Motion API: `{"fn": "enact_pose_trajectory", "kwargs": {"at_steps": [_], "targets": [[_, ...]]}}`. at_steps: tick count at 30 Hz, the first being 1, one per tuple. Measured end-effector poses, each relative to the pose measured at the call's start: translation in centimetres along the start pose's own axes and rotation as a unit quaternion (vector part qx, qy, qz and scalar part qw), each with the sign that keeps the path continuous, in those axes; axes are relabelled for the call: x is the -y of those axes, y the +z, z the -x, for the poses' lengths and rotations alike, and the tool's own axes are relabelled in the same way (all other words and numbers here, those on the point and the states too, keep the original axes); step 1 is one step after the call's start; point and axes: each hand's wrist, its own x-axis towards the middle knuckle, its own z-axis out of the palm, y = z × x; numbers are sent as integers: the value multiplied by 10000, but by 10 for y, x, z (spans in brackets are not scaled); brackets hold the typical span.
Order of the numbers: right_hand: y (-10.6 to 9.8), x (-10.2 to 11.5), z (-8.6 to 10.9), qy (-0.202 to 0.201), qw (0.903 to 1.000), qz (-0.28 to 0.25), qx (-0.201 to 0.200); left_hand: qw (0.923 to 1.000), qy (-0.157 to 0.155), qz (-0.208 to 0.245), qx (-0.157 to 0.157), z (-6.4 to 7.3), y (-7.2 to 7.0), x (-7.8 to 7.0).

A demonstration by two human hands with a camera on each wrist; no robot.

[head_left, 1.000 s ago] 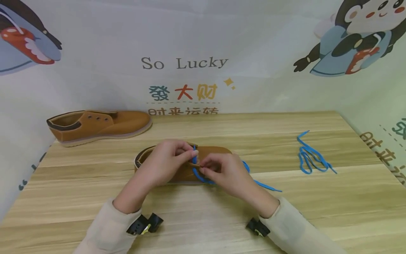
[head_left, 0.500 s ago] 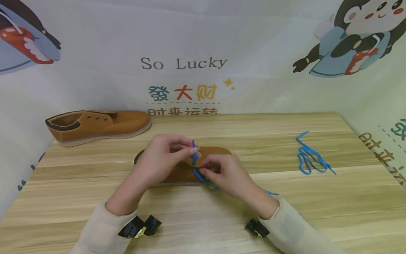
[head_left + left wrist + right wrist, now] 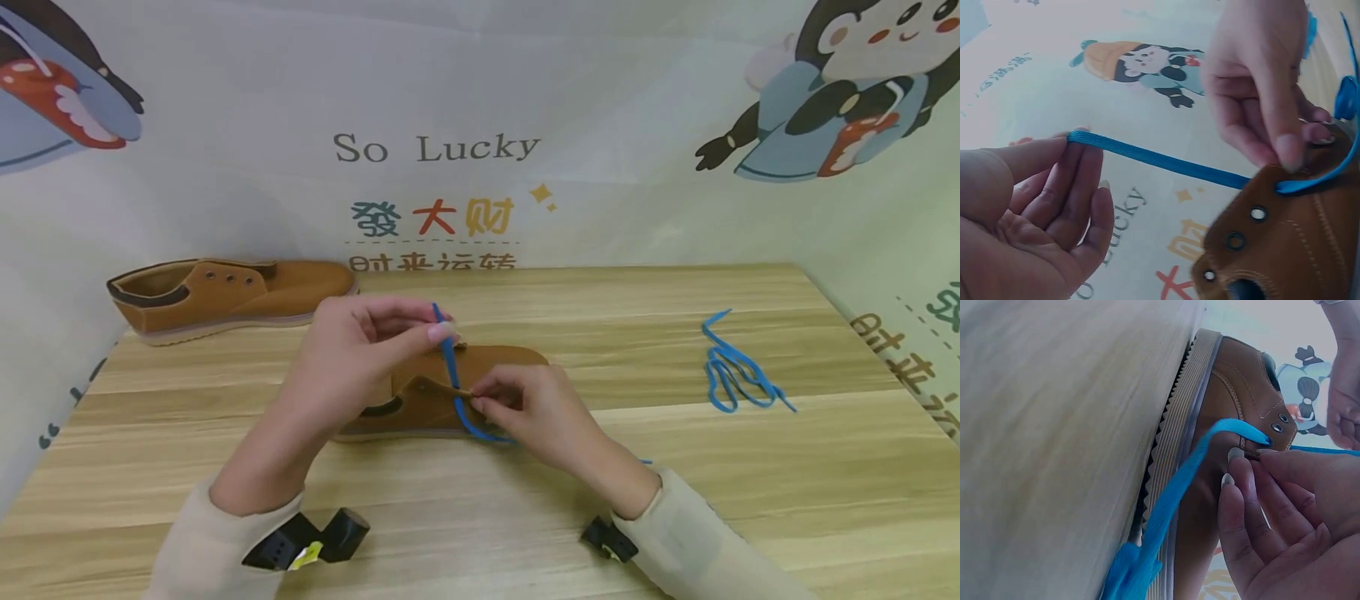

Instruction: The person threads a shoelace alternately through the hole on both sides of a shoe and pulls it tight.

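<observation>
A brown leather shoe (image 3: 427, 415) lies on the table with its toe to the right. One blue shoelace (image 3: 1166, 161) passes through the eyelet nearest the toe on the near flap. My left hand (image 3: 345, 358) pinches the lace near its tip between thumb and fingers, up and left of the flap, and the lace runs straight between. The front corner of the eyelet flap is pinched by my right hand (image 3: 532, 408), beside the threaded eyelet. In the right wrist view, the rest of the lace (image 3: 1188, 472) hangs from the eyelet's outer side past the sole. The other eyelets on this flap hold no lace.
A second brown shoe (image 3: 232, 300), unlaced, stands at the back left of the wooden table (image 3: 645, 317). A loosely bundled blue shoelace (image 3: 738, 375) lies on the right. Behind the table hangs a printed cloth (image 3: 622, 100).
My left hand has moved up and left, drawing more lace through the eyelet. The lace's trailing end on the right has slid in towards the shoe. My right hand keeps its grip on the flap.
</observation>
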Motion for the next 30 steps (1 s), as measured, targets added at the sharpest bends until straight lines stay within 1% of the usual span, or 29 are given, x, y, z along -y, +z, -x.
{"fn": "enact_pose_trajectory", "kwargs": {"at_steps": [3, 6, 10, 13, 15, 17, 18, 20, 24, 28, 30], "targets": [[0, 0, 0, -4, 10000, 69, -23, 9986, 344, 313, -232, 3, -3, -5], [-1, 0, 0, 18, 9999, 111, -27, 9938, 664, 705, -539, 8, -6, -11], [0, 1, 1, 50, 9999, 85, -23, 9824, 1034, 1229, -956, 14, -7, -19], [0, 1, 1, 59, 10000, 45, -3, 9705, 1278, 1600, -1272, 18, -6, -25], [0, 1, 2, 45, 10000, 29, 9, 9637, 1361, 1773, -1462, 20, -6, -29], [0, 1, 1, 22, 10000, 62, 12, 9615, 1353, 1849, -1520, 22, -7, -31], [-1, 2, 1, 4, 10000, 85, 10, 9630, 1305, 1830, -1487, 22, -7, -31], [-1, 2, 1, 14, 9999, 120, 17, 9687, 1147, 1726, -1366, 22, -7, -31], [-3, 3, 0, 102, 9997, 185, 140, 9801, 871, 1491, -978, 18, -4, -25], [-10, 2, -3, 107, 9987, 339, 366, 9854, 791, 1331, -708, 12, 2, -15], [-13, 1, -5, 19, 9981, 421, 459, 9880, 760, 1196, -618, 8, 6, -8]]}}
